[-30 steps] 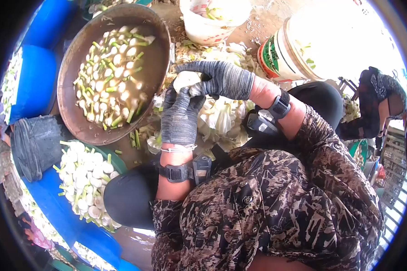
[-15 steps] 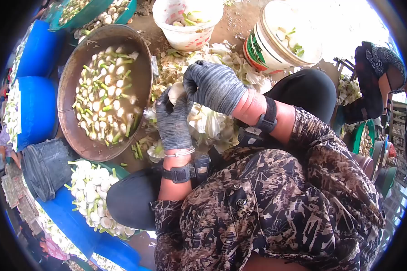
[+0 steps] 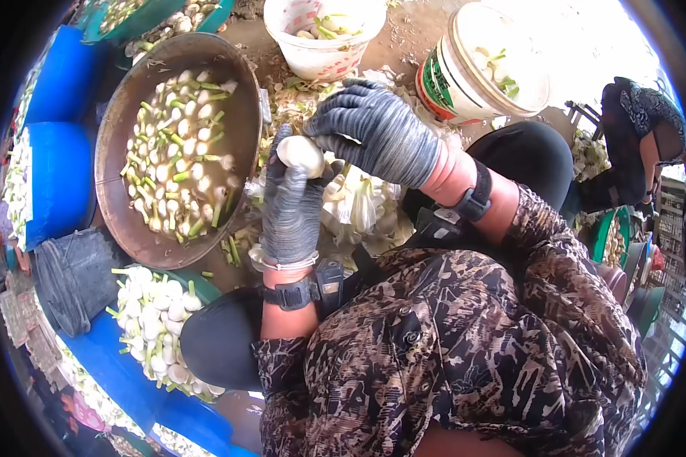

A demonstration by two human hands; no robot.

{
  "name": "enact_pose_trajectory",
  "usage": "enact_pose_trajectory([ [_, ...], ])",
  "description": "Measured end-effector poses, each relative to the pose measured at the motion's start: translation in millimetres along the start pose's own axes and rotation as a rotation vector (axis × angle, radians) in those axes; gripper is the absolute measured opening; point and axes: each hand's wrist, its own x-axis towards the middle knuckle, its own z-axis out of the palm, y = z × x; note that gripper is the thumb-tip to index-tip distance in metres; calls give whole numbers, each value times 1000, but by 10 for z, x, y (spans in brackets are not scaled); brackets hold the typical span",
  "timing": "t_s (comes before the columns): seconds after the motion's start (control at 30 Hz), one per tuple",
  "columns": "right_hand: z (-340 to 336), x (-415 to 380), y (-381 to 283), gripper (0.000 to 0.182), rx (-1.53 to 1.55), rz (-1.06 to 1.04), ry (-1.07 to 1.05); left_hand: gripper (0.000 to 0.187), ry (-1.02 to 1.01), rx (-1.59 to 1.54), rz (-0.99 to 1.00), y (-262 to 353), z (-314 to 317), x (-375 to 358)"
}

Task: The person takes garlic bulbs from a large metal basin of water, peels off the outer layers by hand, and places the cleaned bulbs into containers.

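Note:
In my gloved left hand (image 3: 291, 209) is a round white garlic bulb (image 3: 301, 156), with the fingers and thumb wrapped around its lower part. My gloved right hand (image 3: 381, 135) is just right of the bulb, back upward, its fingers bent but loosened and their tips close to the bulb's upper right side. Both gloves are grey knit. Below the hands lies a heap of pale peeled skins (image 3: 362, 202). To the left stands a wide metal basin (image 3: 108, 217) of murky water with many trimmed white bulbs (image 3: 181, 152) on short green stems.
A white tub (image 3: 324, 65) and a larger white bucket (image 3: 434, 84), both with a few bulbs, stand ahead. Cleaned bulbs (image 3: 154, 320) are piled by my left knee, near a dark bucket (image 3: 76, 278) and blue containers (image 3: 59, 183). Another person (image 3: 625, 145) sits at right.
My right hand has loosened from a pinch beside the bulb and moved slightly right, its fingers spreading. The bulb shows more fully in my left hand.

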Motion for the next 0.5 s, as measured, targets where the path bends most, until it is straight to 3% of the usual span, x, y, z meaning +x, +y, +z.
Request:
enact_pose_trajectory([
  [0.1,87,-22,-37,13,18,38,27,59,-29,369,14,2,-35,3],
  [0.2,112,-31,-90,11,-31,88,-4,56,-55,446,12,-30,-168,12],
  [0.33,136,-64,-107,9,124,291,-84,61,-190,712,-33,103,-167,-25],
  [0.4,167,-110,-39,8,475,550,-166,61,-257,778,15,74,-174,8],
  [0.47,187,-135,-50,11,465,558,-175,59,-274,861,51,105,-109,12],
  [0.5,209,-138,-72,14,299,450,-110,59,-273,859,50,119,-77,5],
])
